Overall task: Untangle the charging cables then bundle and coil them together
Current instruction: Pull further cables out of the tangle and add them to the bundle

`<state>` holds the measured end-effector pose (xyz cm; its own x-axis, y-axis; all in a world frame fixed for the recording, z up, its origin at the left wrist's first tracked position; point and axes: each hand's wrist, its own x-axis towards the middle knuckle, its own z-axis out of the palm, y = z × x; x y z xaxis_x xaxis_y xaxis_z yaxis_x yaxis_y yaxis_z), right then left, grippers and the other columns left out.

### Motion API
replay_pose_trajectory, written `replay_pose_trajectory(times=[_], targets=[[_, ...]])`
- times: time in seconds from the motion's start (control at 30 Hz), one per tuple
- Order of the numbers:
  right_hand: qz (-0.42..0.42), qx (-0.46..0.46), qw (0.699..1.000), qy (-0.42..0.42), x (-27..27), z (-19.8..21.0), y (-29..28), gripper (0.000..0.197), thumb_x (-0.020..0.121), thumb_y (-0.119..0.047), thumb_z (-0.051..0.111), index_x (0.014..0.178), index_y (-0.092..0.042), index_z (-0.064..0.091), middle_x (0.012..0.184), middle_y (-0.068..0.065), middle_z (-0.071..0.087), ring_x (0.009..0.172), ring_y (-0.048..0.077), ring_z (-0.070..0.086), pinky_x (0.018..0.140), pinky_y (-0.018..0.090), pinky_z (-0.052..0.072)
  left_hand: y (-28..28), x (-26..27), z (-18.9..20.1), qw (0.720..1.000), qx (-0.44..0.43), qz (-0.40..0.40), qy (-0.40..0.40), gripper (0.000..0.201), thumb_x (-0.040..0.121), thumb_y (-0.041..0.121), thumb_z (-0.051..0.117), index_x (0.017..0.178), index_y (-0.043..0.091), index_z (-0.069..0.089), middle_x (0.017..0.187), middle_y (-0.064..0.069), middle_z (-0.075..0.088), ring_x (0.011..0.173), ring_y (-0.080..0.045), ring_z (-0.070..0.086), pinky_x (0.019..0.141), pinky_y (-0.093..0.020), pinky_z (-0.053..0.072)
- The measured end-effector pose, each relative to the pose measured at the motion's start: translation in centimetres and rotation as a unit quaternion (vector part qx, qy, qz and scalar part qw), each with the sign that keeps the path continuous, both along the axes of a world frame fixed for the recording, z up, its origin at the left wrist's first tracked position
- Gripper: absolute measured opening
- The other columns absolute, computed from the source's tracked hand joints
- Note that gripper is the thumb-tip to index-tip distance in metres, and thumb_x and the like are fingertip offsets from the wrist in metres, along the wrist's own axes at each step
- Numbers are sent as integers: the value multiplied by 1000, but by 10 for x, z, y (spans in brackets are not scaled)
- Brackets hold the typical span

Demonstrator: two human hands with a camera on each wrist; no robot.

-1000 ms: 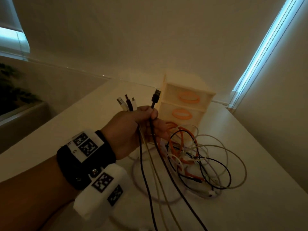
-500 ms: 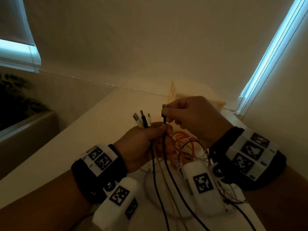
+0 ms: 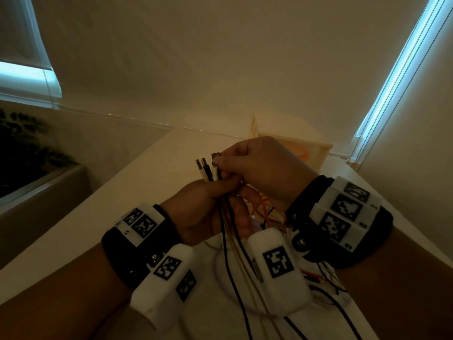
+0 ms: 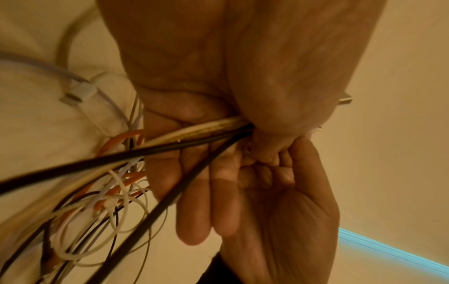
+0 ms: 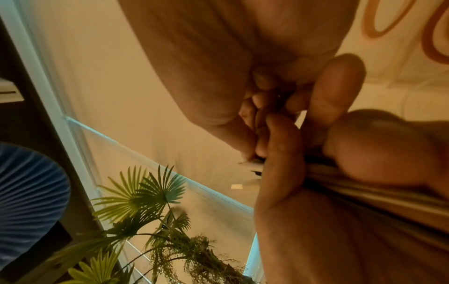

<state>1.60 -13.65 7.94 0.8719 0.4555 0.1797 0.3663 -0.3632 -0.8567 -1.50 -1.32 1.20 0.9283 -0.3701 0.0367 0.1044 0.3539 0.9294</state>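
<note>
- Charging cables (image 3: 229, 244) are hanging from the gripping left hand (image 3: 208, 212) above the white table (image 3: 117, 207).
- Right hand (image 3: 259, 170) is pinching 1 black plug (image 3: 215, 157).
- Drawer box (image 3: 311, 153) is standing behind, contents hidden.

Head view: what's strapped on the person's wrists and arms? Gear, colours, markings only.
Bare forearms, no sleeves. The left hand and right hand each sit ahead of a wide black wrist strap with a white plate of black-and-white square fiducial tags on top. A rounded white camera pod, also tagged, hangs beneath each wrist, fixed with screws.
</note>
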Motion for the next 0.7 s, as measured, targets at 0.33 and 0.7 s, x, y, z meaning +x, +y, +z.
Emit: replay_pose_trajectory(times=[0.33, 0.7], targets=[[-62, -14, 997, -31, -8, -14, -8, 16, 89, -36, 70, 103, -29, 68, 107, -1, 64, 94, 12, 66, 70, 27, 55, 8, 13, -5, 990, 50, 130, -2, 53, 104, 44, 38, 110, 2, 69, 102, -23, 70, 92, -35, 67, 90, -59, 52], [70, 34, 976, 205, -41, -58, 2, 32, 106, -32, 39, 95, -9, 58, 66, 4, 50, 47, 12, 46, 43, 24, 42, 17, 18, -2, 995, 23, 101, -5, 78, 103, 56, 21, 88, 3, 75, 110, -21, 72, 106, -32, 68, 68, -29, 55]])
